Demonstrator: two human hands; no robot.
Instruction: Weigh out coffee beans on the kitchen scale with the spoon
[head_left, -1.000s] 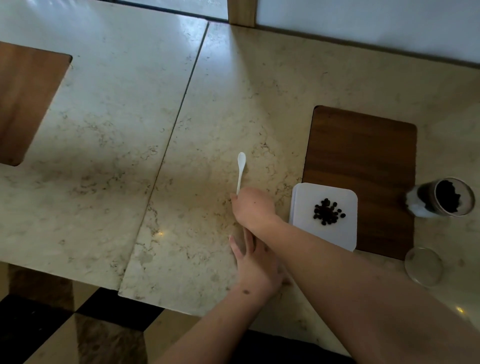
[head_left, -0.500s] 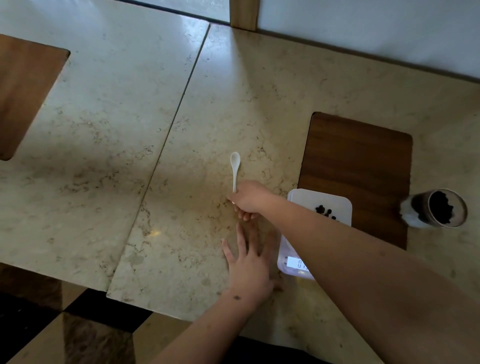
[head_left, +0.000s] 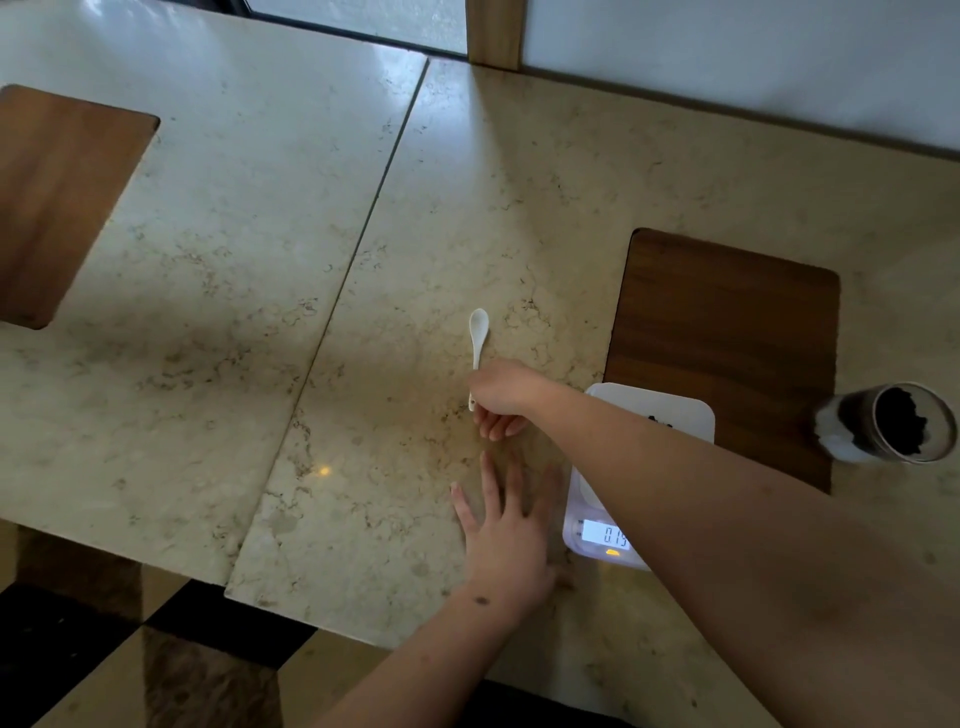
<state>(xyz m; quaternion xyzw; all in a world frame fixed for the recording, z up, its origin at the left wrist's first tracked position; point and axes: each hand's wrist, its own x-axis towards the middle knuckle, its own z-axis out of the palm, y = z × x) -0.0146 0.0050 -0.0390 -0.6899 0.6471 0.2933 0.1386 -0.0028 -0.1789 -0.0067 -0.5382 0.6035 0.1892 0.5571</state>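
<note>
A white spoon lies on the marble counter, bowl pointing away from me. My right hand is closed over its handle; the handle's end pokes out on the left of the hand. My left hand rests flat on the counter just below, fingers spread, holding nothing. To the right is the white kitchen scale with its display lit. My right forearm crosses the scale and hides most of the coffee beans on it. An open jar of coffee beans stands at the far right.
A dark wooden inlay lies behind the scale, and another wooden inlay sits at the far left. A seam splits the counter into two slabs. The counter's front edge drops to a checkered floor.
My right hand stays on the spoon handle and has slid slightly left with the spoon. The view has shifted, so the scale's display shows and my forearm covers the beans.
</note>
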